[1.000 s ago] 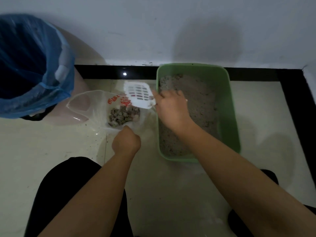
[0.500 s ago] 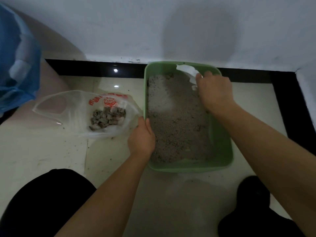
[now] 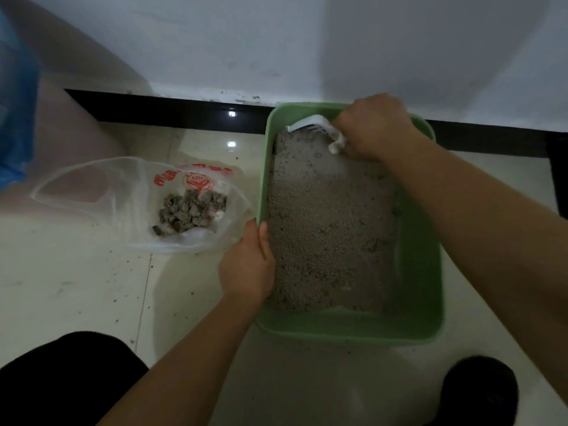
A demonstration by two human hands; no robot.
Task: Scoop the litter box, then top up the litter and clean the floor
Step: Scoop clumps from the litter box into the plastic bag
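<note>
Head view: right hand (image 3: 373, 127) grips white scoop (image 3: 319, 130) in litter (image 3: 329, 222); left hand (image 3: 247, 265) clasps green litter box (image 3: 424, 272) rim.

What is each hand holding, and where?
The right hand grips the white litter scoop by its handle; left hand grips the green litter box by its left rim.

A home corner: glossy cream floor tiles (image 3: 76, 287), a white wall (image 3: 276, 41), black skirting (image 3: 169, 113), and a green litter box (image 3: 353, 327).
</note>
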